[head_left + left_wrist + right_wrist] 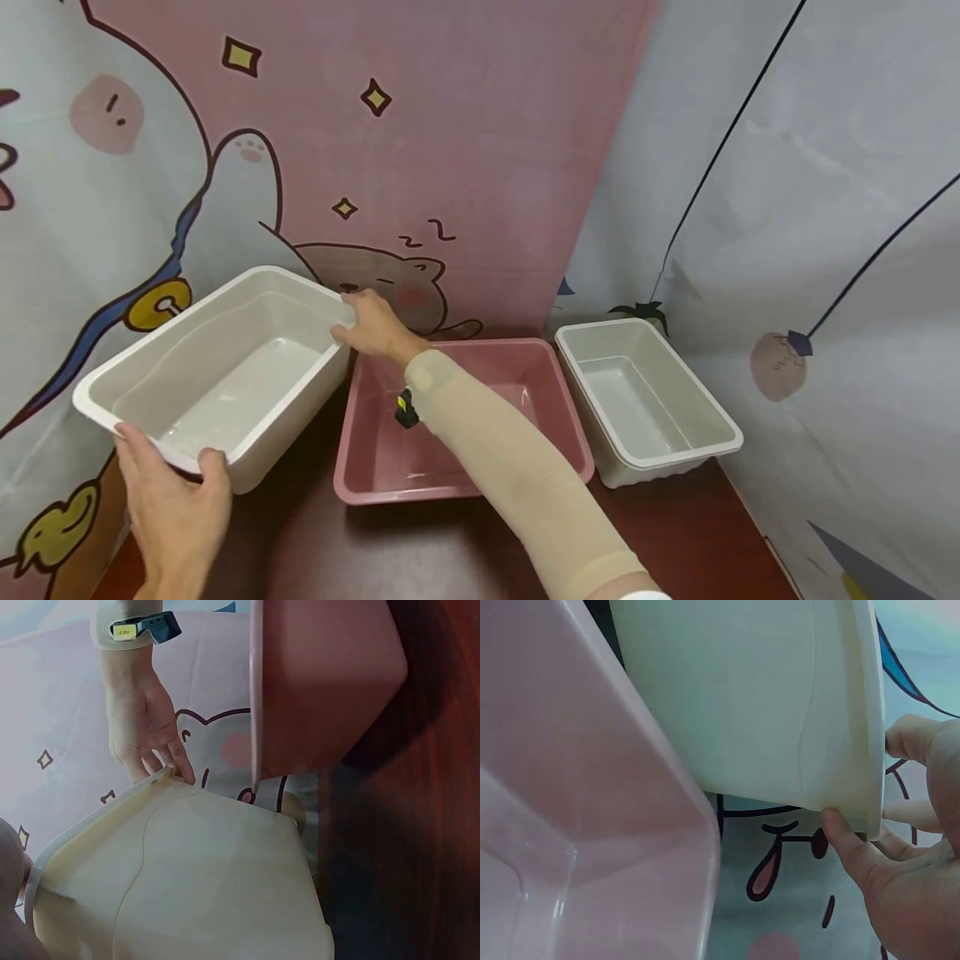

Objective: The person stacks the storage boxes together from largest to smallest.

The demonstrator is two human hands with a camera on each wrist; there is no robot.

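- Our left hand and right hand grip a tilted white tub by its rim.
- A pink basin and second white tub stand on our bench.

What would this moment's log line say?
left hand: grips near rim of left bin; right hand: grips its far corner; pink bin: middle; right bin: on table

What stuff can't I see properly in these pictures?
Head view: part of the pink tub, hidden behind the sleeve.
Left wrist view: most of the left hand, cut off by the picture's left edge.
Left wrist view: writing on the yellow label, too small.
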